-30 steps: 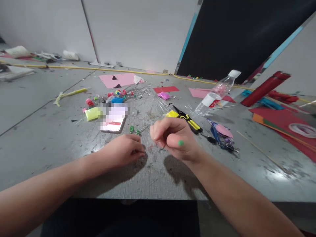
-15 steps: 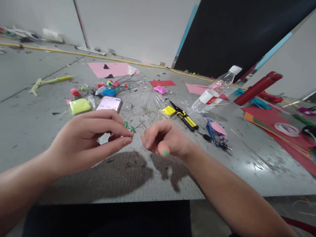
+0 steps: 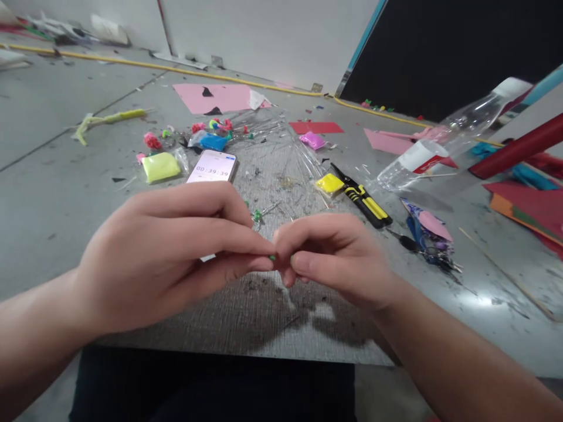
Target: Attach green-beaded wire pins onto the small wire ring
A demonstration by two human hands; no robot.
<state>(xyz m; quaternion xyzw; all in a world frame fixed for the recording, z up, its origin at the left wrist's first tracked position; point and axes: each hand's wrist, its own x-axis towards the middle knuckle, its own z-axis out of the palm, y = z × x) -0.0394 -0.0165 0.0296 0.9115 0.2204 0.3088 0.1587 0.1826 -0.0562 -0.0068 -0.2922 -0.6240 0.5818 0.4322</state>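
Observation:
My left hand point(image 3: 176, 252) and my right hand point(image 3: 334, 258) meet above the near edge of the grey table point(image 3: 65, 193). Their fingertips pinch a tiny green piece point(image 3: 272, 257) between them, and most of it is hidden by the fingers. Just beyond the hands lie small green bits on a thin wire point(image 3: 259, 214). A phone point(image 3: 212, 169) showing a timer lies behind my left hand.
Yellow-green clay point(image 3: 160, 166), blue clay point(image 3: 213, 142) and pink bits sit at the left. Yellow clay point(image 3: 329, 184), black-and-yellow cutters point(image 3: 365, 200) and blue scissors point(image 3: 424, 243) lie at the right. A plastic bottle point(image 3: 444, 146), red tube point(image 3: 519, 149) and coloured paper sheets stand further right.
My left hand has lifted off the table and come to the right hand. The fingertips of both now touch around the green piece. The view has tilted and shifted.

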